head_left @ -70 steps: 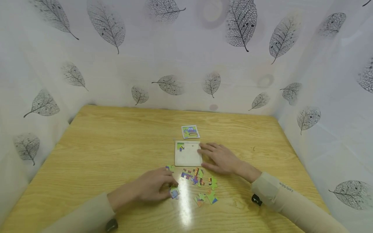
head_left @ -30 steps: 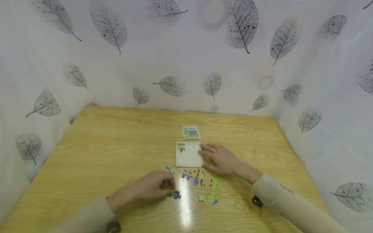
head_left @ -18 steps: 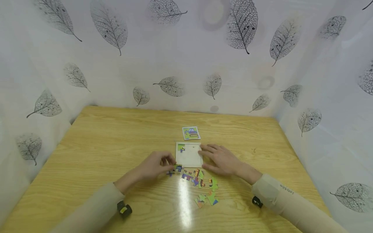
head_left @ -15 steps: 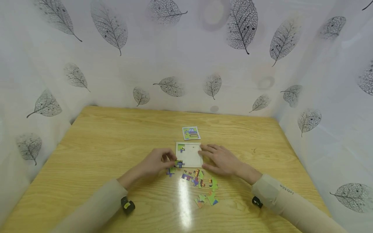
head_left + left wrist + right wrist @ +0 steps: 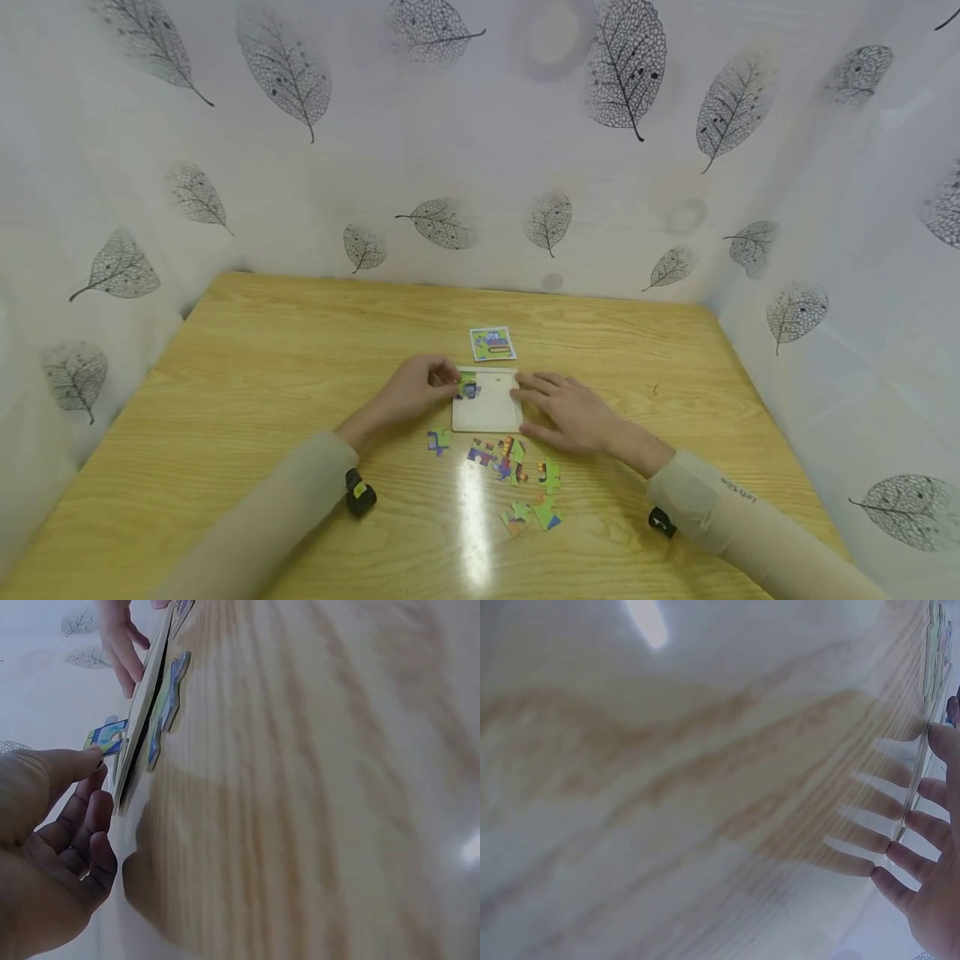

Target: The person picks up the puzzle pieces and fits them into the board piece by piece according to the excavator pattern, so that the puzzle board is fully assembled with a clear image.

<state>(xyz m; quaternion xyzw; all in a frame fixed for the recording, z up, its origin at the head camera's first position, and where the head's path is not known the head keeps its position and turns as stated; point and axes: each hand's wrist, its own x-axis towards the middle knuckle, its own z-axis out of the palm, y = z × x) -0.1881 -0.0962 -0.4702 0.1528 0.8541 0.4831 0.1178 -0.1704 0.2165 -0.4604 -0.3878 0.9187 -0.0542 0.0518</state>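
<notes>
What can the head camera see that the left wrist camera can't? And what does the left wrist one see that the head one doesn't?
Only the head view: the picture card, the black gadget on the left wrist, and the green puzzle piece with a blue corner.

Only the left wrist view: the palm side of the left hand, with its fingers curled in.

Both: that hand pinching a puzzle piece at the puzzle board, the right hand, the wooden table, and leaf prints on the pale backdrop.
</notes>
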